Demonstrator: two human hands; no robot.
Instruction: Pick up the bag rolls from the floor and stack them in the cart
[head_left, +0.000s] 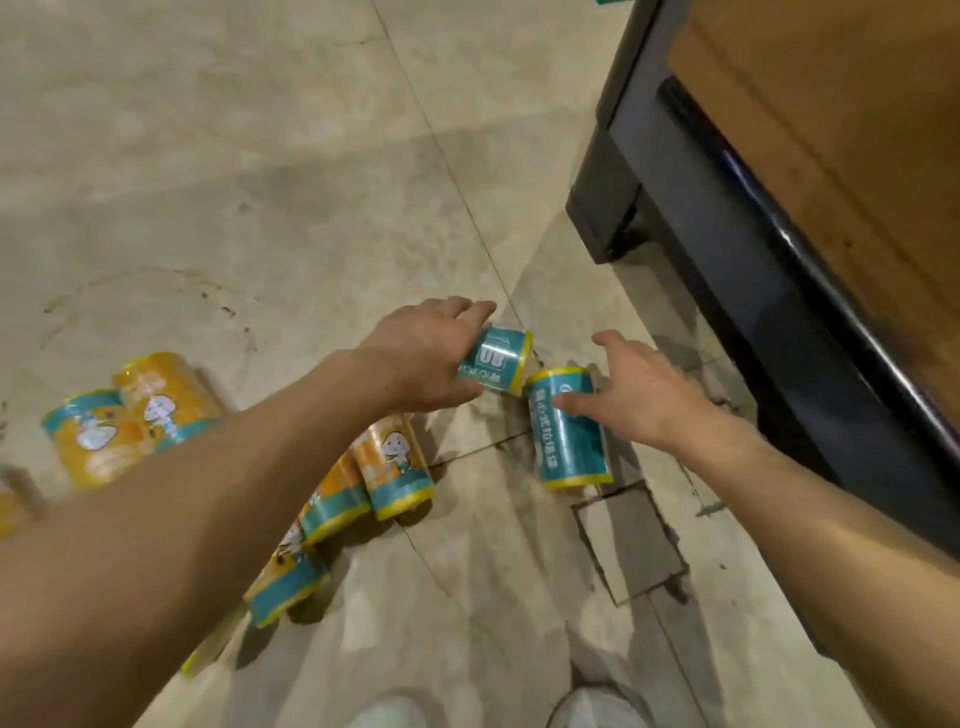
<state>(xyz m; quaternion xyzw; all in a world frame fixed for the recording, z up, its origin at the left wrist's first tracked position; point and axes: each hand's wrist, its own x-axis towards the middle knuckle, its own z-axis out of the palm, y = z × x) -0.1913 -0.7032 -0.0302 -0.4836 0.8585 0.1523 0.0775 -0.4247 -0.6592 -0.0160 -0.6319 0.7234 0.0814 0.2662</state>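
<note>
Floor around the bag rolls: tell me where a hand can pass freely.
Free: bare tiled floor beyond both hands, left of the dark cart base. Crowded: the orange-and-teal rolls bunched under the left forearm, and the two teal rolls between the hands.

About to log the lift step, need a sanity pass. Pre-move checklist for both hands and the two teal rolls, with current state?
1. Left hand has a grip on the upper teal roll: ok, fingers curl over it.
2. Right hand has a grip on the lower teal roll: not ok, fingertips only reach its top end.
3. The two rolls are apart: cannot tell, their ends look close or touching.
4. Lower teal roll is off the floor: not ok, it lies on the tiles.
5. Cart is near: ok, to the right.
6. More rolls remain: ok, orange rolls lie left.
</note>
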